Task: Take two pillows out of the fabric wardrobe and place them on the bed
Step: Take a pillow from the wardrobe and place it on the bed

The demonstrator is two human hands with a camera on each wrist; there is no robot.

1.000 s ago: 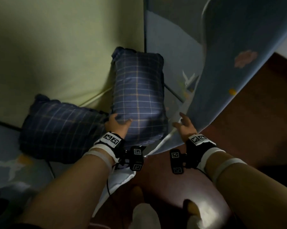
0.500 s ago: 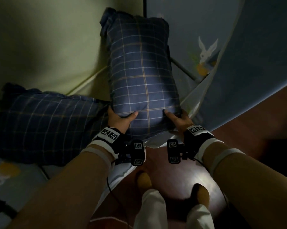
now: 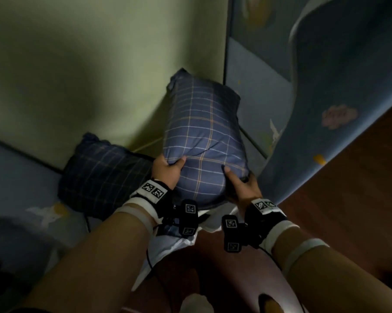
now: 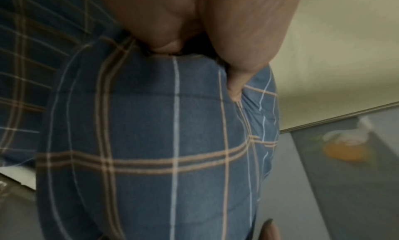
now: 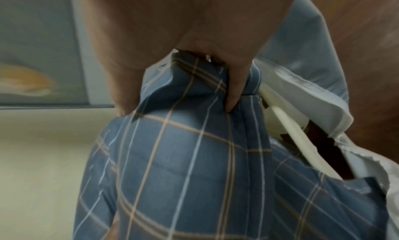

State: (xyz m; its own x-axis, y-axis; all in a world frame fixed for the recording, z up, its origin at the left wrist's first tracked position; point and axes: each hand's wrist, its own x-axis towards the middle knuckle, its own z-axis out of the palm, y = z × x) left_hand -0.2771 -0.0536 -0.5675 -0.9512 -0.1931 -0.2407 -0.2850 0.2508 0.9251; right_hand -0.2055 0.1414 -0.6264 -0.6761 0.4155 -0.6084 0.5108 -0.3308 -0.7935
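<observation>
A blue plaid pillow (image 3: pixel 204 136) stands on end inside the fabric wardrobe, leaning toward the corner. My left hand (image 3: pixel 168 169) grips its lower left edge, thumb pressed into the cloth (image 4: pixel 235 88). My right hand (image 3: pixel 240 184) grips its lower right corner, fingers pinching a fold (image 5: pixel 233 93). Both wrist views are filled by the pillow's plaid cover (image 4: pixel 172 158) (image 5: pixel 194 167). A second, darker plaid pillow (image 3: pixel 104 175) lies flat to the left on the wardrobe floor, untouched.
The wardrobe's pale green back wall (image 3: pixel 89 75) rises behind the pillows. Its blue printed door flap (image 3: pixel 339 105) hangs open on the right, over a dark wooden floor (image 3: pixel 360 199). A white liner edge (image 3: pixel 168 249) lies at the wardrobe's front. My feet stand below.
My right hand has reached in and taken the pillow's lower right corner. Both hands have tightened on it, and the pillow sits lower and nearer in view than half a second ago.
</observation>
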